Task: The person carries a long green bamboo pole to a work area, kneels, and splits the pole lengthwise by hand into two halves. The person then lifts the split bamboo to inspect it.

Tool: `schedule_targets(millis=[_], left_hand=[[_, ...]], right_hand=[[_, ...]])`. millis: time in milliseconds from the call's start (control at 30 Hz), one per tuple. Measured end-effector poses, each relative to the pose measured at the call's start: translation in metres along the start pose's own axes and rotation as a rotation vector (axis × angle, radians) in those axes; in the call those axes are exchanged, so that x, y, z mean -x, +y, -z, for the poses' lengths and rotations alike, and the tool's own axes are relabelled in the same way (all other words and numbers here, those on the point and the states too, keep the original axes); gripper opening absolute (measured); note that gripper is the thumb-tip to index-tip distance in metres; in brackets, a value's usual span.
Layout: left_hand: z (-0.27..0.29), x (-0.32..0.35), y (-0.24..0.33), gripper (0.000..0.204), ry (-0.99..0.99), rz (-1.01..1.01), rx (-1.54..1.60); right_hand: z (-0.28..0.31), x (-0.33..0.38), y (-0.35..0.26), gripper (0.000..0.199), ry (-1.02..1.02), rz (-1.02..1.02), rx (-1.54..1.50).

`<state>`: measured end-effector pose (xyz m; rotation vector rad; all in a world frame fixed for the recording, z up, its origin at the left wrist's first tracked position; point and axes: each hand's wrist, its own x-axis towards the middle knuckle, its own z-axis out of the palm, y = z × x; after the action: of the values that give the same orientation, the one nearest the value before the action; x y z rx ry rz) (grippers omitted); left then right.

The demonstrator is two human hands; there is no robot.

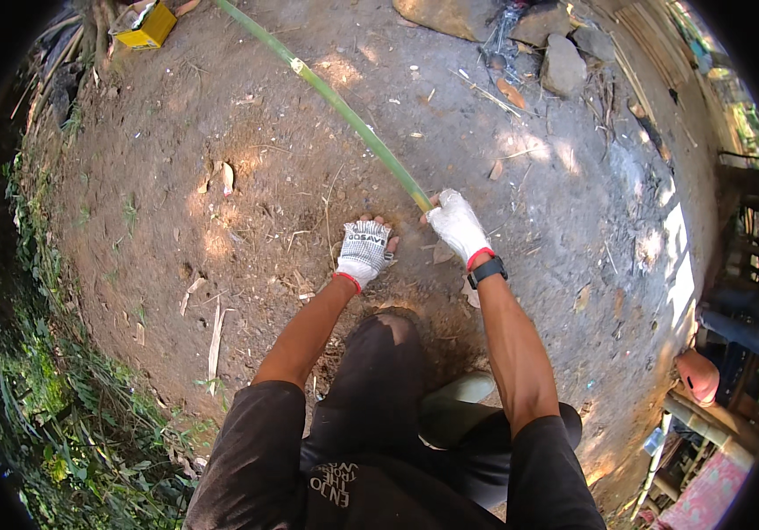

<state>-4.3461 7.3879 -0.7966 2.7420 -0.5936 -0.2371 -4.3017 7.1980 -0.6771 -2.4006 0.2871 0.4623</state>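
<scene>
Green bamboo pole (344, 110) gripped at near end by gloved right hand (457, 225), far end lying on dirt ground (176, 132). Left hand (363, 252) curled empty beside it, fingers bent. Pole seen whole, uncut.

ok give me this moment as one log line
right hand: grips near end of green bamboo pole | left hand: gloved, low by the dirt ground, grip unclear | yellow box: far left

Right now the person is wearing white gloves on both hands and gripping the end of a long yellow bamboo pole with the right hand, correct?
Not quite: the bamboo pole is green, not yellow. The head view shows white gloves on both hands, with the right hand gripping its end.
</scene>
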Motion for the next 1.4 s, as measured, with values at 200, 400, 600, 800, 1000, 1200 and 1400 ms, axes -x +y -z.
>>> schedule_targets(millis=[200,400,600,800,1000,1200,1400], left_hand=[[0.009,-0.007,0.007,0.041,-0.113,0.001,-0.031],[-0.045,0.046,0.054,0.046,0.135,0.327,0.010],[-0.020,0.013,0.059,0.050,0.125,0.371,-0.019],[-0.018,0.009,0.033,0.049,0.119,0.328,0.126],[-0.019,0.002,0.055,0.038,0.063,0.477,0.373],[0.005,-0.008,0.064,0.035,0.183,0.574,0.495],[-0.016,-0.003,0.065,0.038,0.169,0.646,0.270]], right_hand=[[0.011,-0.003,0.007,0.025,0.090,0.049,0.024],[-0.031,0.013,0.015,0.026,0.022,0.082,-0.045],[-0.012,0.003,0.009,0.028,0.041,0.040,-0.117],[-0.014,0.005,-0.005,0.031,0.017,-0.016,-0.130],[-0.002,0.009,0.001,0.031,-0.033,-0.063,-0.097],[-0.011,-0.006,-0.001,0.029,0.057,0.070,-0.060],[0.002,-0.001,-0.010,0.027,-0.037,-0.078,-0.079]])
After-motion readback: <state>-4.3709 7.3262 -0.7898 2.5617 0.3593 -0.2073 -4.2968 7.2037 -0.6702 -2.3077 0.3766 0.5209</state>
